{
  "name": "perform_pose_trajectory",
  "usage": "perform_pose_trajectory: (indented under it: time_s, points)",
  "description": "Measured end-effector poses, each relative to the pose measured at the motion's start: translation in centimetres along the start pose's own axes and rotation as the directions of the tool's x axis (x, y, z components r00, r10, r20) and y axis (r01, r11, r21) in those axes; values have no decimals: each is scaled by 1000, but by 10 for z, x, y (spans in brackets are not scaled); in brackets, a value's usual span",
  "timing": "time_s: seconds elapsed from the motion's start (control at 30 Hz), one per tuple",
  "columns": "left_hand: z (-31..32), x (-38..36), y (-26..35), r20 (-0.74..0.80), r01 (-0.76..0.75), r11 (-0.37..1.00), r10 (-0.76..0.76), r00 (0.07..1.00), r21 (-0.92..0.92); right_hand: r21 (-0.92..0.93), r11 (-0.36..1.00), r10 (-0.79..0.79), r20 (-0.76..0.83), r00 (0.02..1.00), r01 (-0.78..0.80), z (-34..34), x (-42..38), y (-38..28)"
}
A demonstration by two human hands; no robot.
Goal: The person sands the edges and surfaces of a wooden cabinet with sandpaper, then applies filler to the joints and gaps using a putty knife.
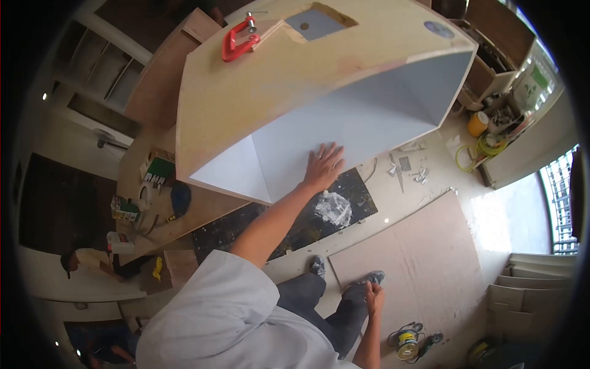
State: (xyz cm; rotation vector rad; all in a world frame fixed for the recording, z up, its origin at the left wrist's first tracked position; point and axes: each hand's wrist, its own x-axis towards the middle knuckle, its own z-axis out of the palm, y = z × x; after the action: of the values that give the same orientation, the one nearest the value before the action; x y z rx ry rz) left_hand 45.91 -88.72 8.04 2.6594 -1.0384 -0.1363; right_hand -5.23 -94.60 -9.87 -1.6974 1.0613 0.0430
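A large plywood cabinet box (264,114) stands in front of me, its inside lined with a light grey panel (344,114). My left hand (324,167) reaches into its open side, fingers spread and laid flat against the grey lining near the lower edge. Down by my right leg, my right hand (373,298) is closed with the fingers curled; whatever it may hold is too small to make out. On the cabinet's top face, a red C-clamp (238,40) grips the wood beside a rectangular cut-out (319,24).
White scraps (333,209) lie on a black board (362,195) by my feet. A plywood sheet (418,246) covers floor to the right, with a corded power tool (407,344) nearby. A yellow-green hose (485,149) coils at right. Another person (92,259) is at lower left.
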Motion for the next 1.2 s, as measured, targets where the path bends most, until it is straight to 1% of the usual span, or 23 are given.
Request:
perform_pose_trajectory:
  time_s: [0.07, 0.13, 0.2, 0.27, 0.33, 0.4, 0.43, 0.47, 0.5, 0.57, 0.6, 0.63, 0.67, 0.7, 0.77, 0.8, 0.83, 0.87, 0.9, 0.93, 1.0, 1.07, 1.2]
  points:
    - [-15, -31, 16, 145, -57, 994, 71, 987, -96, -4, 998, -58, -97, 994, 58, -27, 11, -34]
    - [-37, -86, 34, 94, -109, 937, 148, 984, -333, -74, 992, -112, -151, 982, 102, -55, 17, -77]
    - [-52, -146, 35, -57, -289, 900, 286, 957, -327, -161, 973, -202, -226, 953, 168, -79, 20, -145]
    - [-58, -213, 16, -84, -341, 843, 338, 937, -416, -51, 996, -81, -224, 971, 71, -89, -10, -251]
    - [-30, -283, -27, 40, -181, 822, 240, 970, -539, -25, 977, -211, -235, 949, 211, -85, -17, -296]
    - [-19, -352, -85, 335, 223, 788, -22, 942, -574, -135, 953, -293, -166, 942, 272, -88, -12, -344]
    - [22, -404, -137, 490, 503, 704, -248, 836, -501, -165, 927, -364, -175, 915, 338, -89, -5, -365]
    - [84, -471, -205, 496, 634, 615, -411, 765, -468, -194, 892, -440, -157, 884, 409, -92, 6, -385]
    - [67, -517, -224, 445, 765, 588, -630, 636, -263, -217, 863, -492, -164, 855, 455, -99, 17, -410]
    - [27, -592, -234, 545, 914, 388, -794, 268, 116, -264, 777, -618, -152, 771, 571, -115, 30, -473]
    - [8, -632, -240, 561, 906, 286, -825, 67, 313, -282, 715, -691, -139, 710, 640, -126, 30, -508]
    - [-20, -653, -223, 601, 869, 433, -769, 218, 239, -332, 631, -767, -138, 626, 701, -138, 35, -535]
    - [-23, -678, -220, 552, 875, 465, -768, 324, 133, -374, 539, -837, -137, 530, 755, -147, 45, -562]
    - [-33, -695, -187, 324, 955, 240, -902, 285, -173, -406, 470, -881, -161, 445, 783, -154, 55, -582]
    - [-61, -664, -117, 223, 925, -43, -974, 45, -377, -475, 304, -952, -169, 254, 826, -165, 70, -618]
    - [-64, -654, -86, 261, 915, -114, -965, -9, -388, -502, 207, -976, -164, 143, 840, -165, 79, -630]
    - [-22, -665, -60, 103, 897, 15, -992, 67, -441, -538, 140, -986, -150, 69, 831, -161, 92, -639]
    - [13, -673, -31, 108, 867, 112, -977, 186, -486, -572, 74, -991, -135, -4, 817, -155, 104, -643]
    - [23, -657, 16, 205, 811, 95, -945, 257, -577, -607, 72, -997, -77, 32, 791, -150, 118, -638]
    - [46, -647, 55, 341, 796, 40, -890, 303, -604, -631, 21, -999, -52, -15, 775, -141, 127, -637]
    - [36, -586, 152, 667, 827, -296, -735, 123, -479, -695, -72, -995, 1, -99, 716, -134, 138, -630]
    - [59, -572, 227, 761, 841, -367, -644, 80, -399, -662, -86, -992, -12, -125, 745, -136, 153, -626]
    - [87, -586, 336, 771, 841, -400, -636, 31, -363, -627, -128, -966, -96, -240, 769, -124, 161, -628]
